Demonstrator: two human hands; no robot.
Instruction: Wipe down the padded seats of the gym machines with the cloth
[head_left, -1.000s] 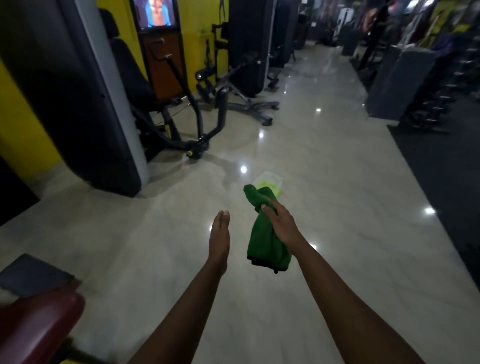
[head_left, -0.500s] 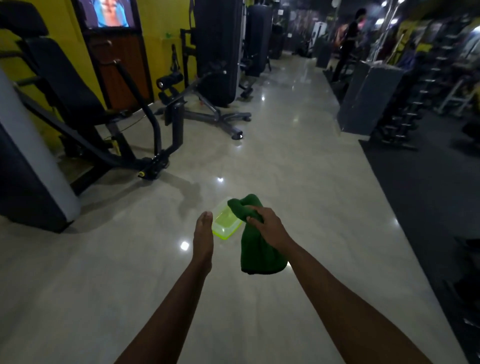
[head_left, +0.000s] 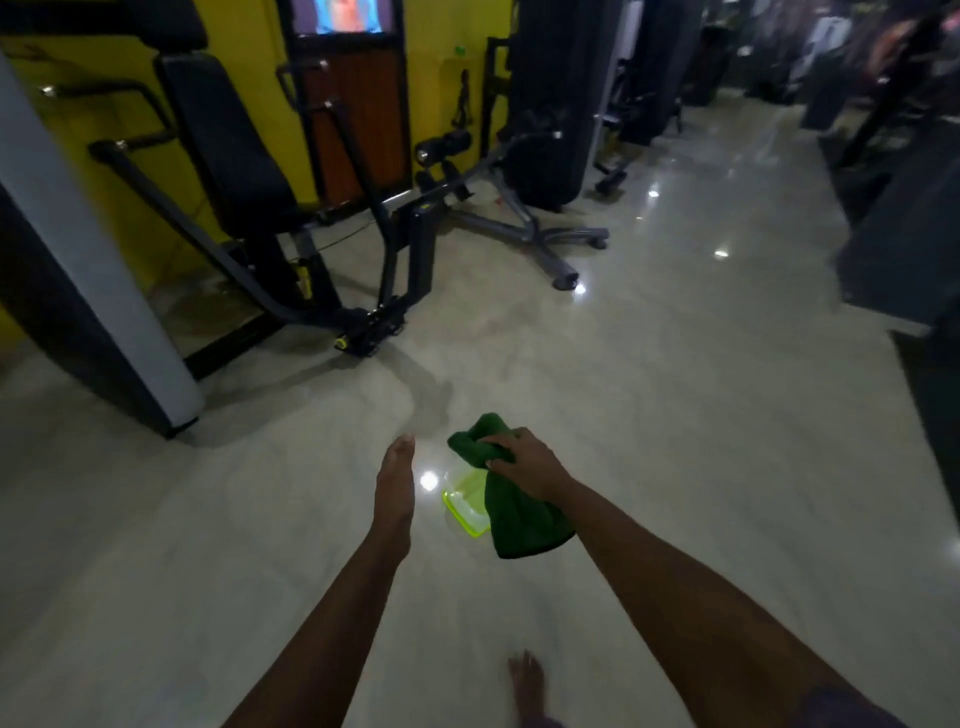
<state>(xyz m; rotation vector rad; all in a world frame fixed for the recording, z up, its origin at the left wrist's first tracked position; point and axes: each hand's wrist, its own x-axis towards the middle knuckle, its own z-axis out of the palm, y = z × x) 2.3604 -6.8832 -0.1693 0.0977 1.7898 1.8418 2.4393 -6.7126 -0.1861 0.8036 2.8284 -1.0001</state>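
While the person stood on the glossy, pale floor (head_left: 675, 415), the right hand (head_left: 524, 460) held the green cloth (head_left: 519, 525) in the air. Its fingers (head_left: 501, 447) were curled around the bunched top, and the rest of the soft, towel-like fabric hung down under the wrist. The left hand (head_left: 395, 483) was near it, seen from its edge, with the fingers straight and released, holding nothing.

On the floor below the cloth lay a translucent yellow-green plastic container (head_left: 465, 506), flat with rounded corners. The cloth hid its right part. A bare foot (head_left: 527, 680) showed near the bottom edge, blurred.

The nearest gym machine (head_left: 389, 270) stood ahead to the left, well apart from the cloth. It had a black padded backrest (head_left: 228, 145) on a dark metal frame; its seat was hard to make out. Behind it, a second machine carried a round black roller pad (head_left: 447, 145) on grey legs. A tall dark panel with a light grey edge (head_left: 78, 249) filled the left side, cut off by the frame. A lit screen (head_left: 340, 15) on the yellow wall (head_left: 130, 67) was cut off at the top. The equipment at the far right was too dark and blurred to tell.
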